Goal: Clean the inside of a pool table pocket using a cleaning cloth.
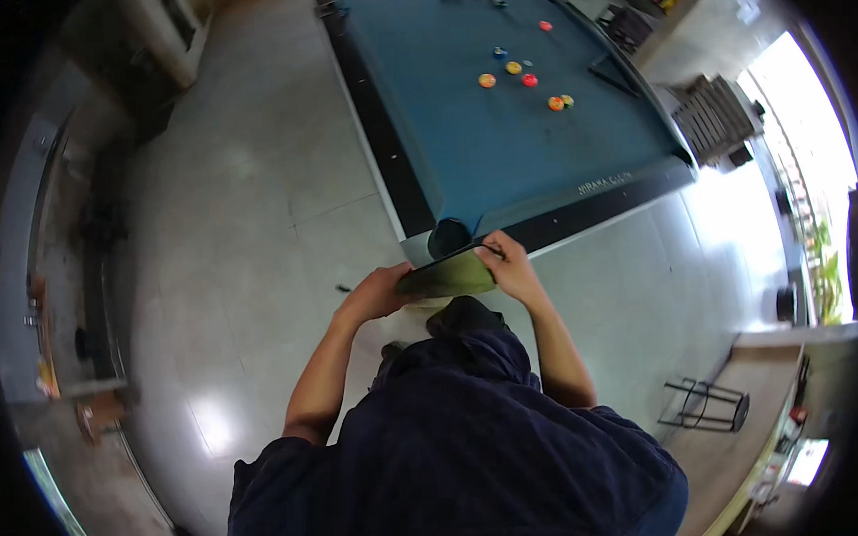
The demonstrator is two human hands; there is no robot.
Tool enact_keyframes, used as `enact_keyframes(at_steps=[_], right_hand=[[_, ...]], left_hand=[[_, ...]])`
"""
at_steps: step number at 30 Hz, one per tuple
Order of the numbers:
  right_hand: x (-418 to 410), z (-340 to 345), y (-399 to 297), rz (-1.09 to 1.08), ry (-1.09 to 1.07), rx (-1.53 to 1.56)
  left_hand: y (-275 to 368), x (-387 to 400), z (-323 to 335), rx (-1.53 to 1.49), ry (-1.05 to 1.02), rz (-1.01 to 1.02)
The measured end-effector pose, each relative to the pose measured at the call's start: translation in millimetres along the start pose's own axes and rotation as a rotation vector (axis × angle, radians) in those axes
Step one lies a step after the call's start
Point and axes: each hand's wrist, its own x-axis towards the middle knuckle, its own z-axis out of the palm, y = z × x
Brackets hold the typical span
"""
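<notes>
A green piece with a dark upper edge, possibly cloth or a pouch, is stretched between my hands in front of my body. My left hand grips its left end, and my right hand pinches the upper right corner. Just beyond it is the rounded dark corner pocket of a pool table with blue cloth. Several billiard balls lie scattered farther up the table. The exact kind of the green piece cannot be told.
A dark angled object, perhaps a ball rack, rests near the table's right rail. Slatted furniture stands right of the table. A black-framed stool is by a counter at lower right. Grey tiled floor stretches left.
</notes>
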Motion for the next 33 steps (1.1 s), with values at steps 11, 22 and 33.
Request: enact_keyframes(at_steps=[11,22,33], right_hand=[[100.2,-128.7,-8.7,-0.254,0.588,-0.634],[71.4,-89.5,235.2,-0.021,-0.283,-1.015],[84.2,-95.2,241.0,-0.095,-0.260,-0.958]], left_hand=[[104.6,110.1,43.2,-0.686,-0.037,0.247],[-60.6,171.3,164.4,0.684,0.118,-0.172],[-51.0,194.3,135.1,0.825,-0.166,-0.103]])
